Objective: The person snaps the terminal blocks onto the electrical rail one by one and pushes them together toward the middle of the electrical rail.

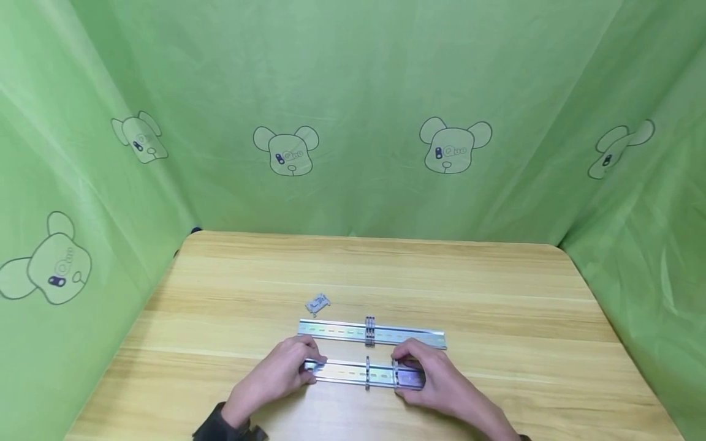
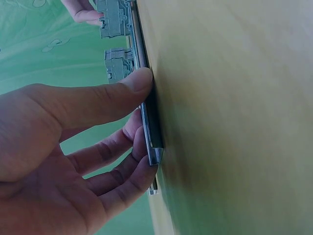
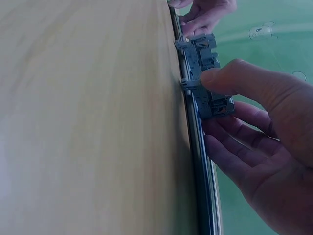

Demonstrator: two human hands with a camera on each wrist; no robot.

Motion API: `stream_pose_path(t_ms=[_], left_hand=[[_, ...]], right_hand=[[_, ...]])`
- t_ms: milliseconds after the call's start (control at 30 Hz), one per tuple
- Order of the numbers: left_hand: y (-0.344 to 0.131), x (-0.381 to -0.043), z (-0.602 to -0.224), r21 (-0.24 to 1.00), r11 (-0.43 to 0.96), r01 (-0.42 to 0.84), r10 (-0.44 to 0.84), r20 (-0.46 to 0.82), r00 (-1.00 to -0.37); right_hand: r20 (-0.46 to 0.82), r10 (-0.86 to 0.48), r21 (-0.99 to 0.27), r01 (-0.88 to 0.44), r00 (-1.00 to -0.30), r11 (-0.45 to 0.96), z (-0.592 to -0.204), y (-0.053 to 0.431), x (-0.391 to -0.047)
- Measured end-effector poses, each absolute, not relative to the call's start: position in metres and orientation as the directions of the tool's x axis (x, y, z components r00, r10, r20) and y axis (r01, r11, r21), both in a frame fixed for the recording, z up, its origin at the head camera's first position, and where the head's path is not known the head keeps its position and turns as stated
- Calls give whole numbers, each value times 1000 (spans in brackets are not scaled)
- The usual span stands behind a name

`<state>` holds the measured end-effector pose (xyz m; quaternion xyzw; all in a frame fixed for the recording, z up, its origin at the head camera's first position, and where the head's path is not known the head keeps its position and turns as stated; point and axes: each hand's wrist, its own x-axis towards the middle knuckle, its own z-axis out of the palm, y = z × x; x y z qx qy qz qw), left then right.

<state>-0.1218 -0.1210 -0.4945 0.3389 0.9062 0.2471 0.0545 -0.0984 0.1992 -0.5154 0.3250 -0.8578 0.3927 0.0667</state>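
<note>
A slotted metal DIN rail (image 1: 353, 372) lies nearest the person, carrying two thin grey terminal blocks set apart along it. My left hand (image 1: 287, 369) grips the rail's left end; in the left wrist view the thumb presses one edge while the fingers curl round the other. Further right, my right hand (image 1: 436, 381) pinches the right-hand terminal block (image 3: 199, 100) between thumb and fingers, where it sits across the rail. The other terminal block (image 1: 368, 373) stands near the rail's middle, between the two hands.
Behind lies a second DIN rail (image 1: 333, 331), roughly parallel, with several terminal blocks (image 1: 370, 332) packed side by side at its middle. One loose grey terminal block (image 1: 317, 304) lies flat beyond its left part. Green curtains (image 1: 364, 202) surround the wooden table (image 1: 496, 288).
</note>
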Motion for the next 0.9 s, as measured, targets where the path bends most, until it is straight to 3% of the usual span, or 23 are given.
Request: stream_pose_path(t_ms=[900], left_hand=[[-122,-123,-497,499,648,576,638,59,-768]], right_hand=[[324,-501,-649,-574,-803,500,-514,166,-102]])
